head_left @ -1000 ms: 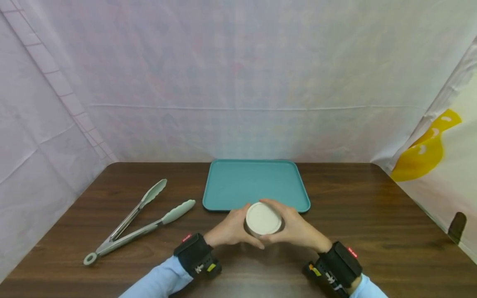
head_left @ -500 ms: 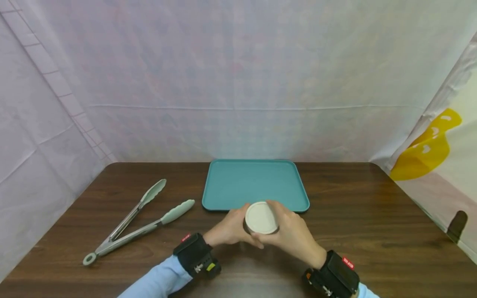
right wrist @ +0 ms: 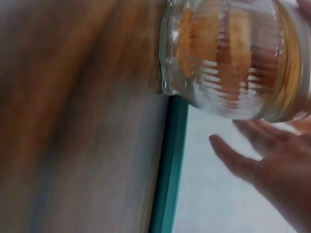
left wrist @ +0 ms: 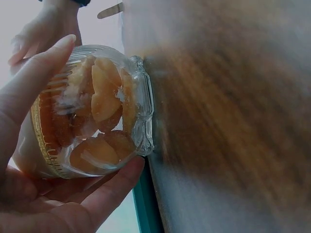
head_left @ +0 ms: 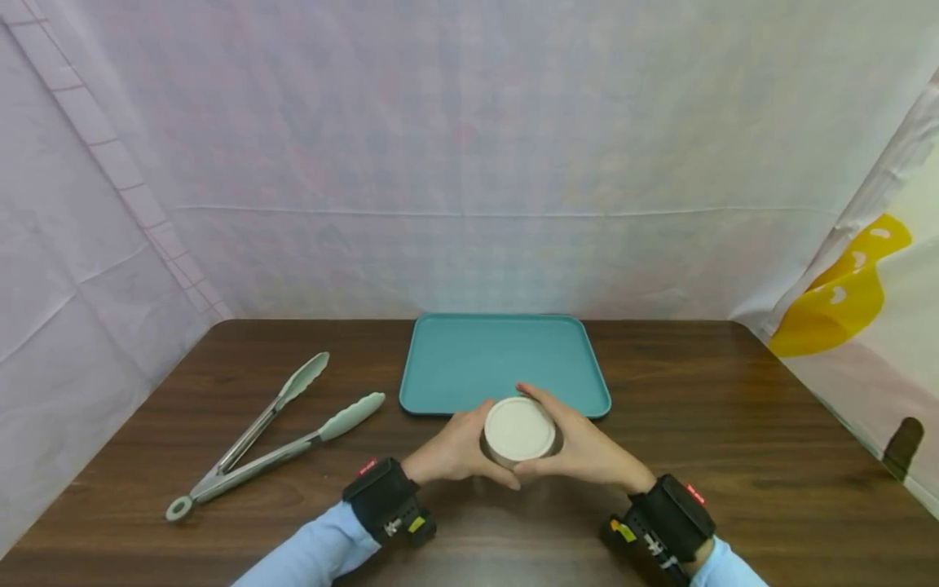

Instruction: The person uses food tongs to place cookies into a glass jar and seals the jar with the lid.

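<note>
A clear glass jar [left wrist: 92,107] with a white lid [head_left: 519,430] stands near the front middle of the table, its base low over the wood. Orange-brown pieces [left wrist: 104,94] fill much of it, and a gold-coloured band circles it below the lid. My left hand [head_left: 460,448] grips the jar's side, thumb and fingers wrapped around the glass. At the lid's right side, my right hand [head_left: 587,450] is spread, its index finger reaching past the far rim and its thumb near the front. In the right wrist view, its fingers [right wrist: 238,160] extend straight, one tip apart from the jar.
Behind the jar lies a teal tray [head_left: 502,359] with a low rim. Grey-green tongs [head_left: 264,448] lie spread apart on the left of the dark wooden table [head_left: 734,440]. White cloth [head_left: 469,163] hangs behind the table's back edge.
Half a second ago my right hand was turned and closed more tightly around the lid. Now it has swung back and spread wider. The left hand and jar hold their place.
</note>
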Demonstrator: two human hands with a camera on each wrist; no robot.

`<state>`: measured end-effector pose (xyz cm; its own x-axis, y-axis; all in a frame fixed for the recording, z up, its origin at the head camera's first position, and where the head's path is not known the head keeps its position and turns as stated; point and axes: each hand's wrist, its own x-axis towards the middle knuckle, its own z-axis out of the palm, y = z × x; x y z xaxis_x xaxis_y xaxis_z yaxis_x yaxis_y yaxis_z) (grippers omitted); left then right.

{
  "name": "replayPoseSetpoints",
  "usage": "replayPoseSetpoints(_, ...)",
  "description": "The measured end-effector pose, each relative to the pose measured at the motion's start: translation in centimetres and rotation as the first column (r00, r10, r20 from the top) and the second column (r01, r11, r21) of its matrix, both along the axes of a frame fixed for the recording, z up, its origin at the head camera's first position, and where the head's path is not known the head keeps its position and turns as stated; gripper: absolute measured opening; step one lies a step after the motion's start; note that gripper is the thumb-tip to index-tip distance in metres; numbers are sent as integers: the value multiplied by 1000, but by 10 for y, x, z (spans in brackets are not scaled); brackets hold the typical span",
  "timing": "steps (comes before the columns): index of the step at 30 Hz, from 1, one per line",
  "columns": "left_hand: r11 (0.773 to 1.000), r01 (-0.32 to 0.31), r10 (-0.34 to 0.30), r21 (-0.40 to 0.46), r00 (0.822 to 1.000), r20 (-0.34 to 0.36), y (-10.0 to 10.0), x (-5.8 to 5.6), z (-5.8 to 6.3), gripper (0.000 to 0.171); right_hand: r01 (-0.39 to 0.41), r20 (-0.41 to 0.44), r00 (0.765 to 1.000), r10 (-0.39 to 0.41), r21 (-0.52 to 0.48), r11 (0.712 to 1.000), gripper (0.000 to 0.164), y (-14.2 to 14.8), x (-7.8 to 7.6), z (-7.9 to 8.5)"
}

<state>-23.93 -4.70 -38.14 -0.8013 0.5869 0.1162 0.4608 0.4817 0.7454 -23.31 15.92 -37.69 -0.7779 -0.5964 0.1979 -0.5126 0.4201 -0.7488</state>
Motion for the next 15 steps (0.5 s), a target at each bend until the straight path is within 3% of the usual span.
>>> replayPoseSetpoints(4,1000,18,-18,-3,999,-29,0,0,-1,90,-74,98,992,80,-61,995,85,1,-5,0)
replayPoseSetpoints(8,1000,19,-19,-2,1000,-19,0,-1,-1,89,-65,135,988,74,-66,996,82,0,-6,2)
replayPoseSetpoints(15,1000,5,-5,0,1000,-2,-1,-1,-1,86,-4,-6,1000,4,-7,1000,81,-5,-4,1)
